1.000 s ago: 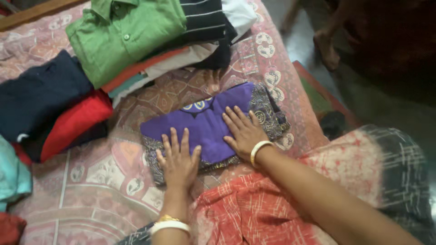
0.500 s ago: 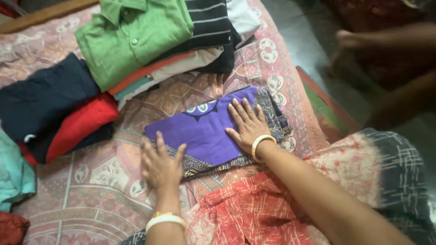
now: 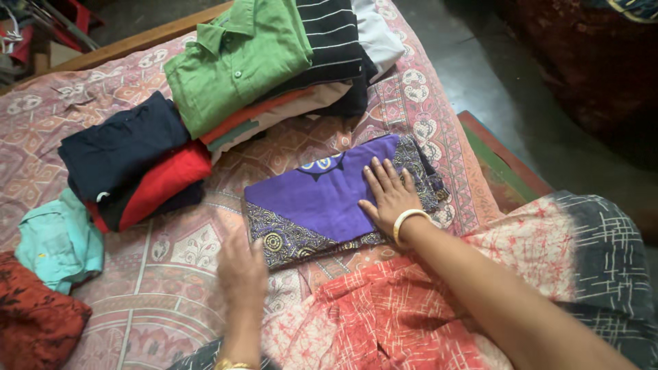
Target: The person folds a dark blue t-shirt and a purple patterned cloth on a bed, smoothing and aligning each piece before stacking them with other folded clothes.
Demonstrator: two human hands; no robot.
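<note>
Purple cloth, folded into a flat rectangle with a patterned paisley border and a small yellow-and-blue motif near its top edge, lies on the bedsheet [image 3: 137, 274], a pink printed cotton spread. This folded garment [image 3: 308, 199] sits near the bed's right edge. The right hand [image 3: 389, 195], fingers spread and flat, presses palm-down on its right half, a pale bangle at the wrist. The left hand [image 3: 241, 270] is blurred just beside the garment's lower left corner, seemingly open and holding nothing. Behind lie a green shirt [image 3: 233, 65] atop a stack, a navy and red pile [image 3: 133, 164], and a crumpled teal cloth [image 3: 58, 240].
</note>
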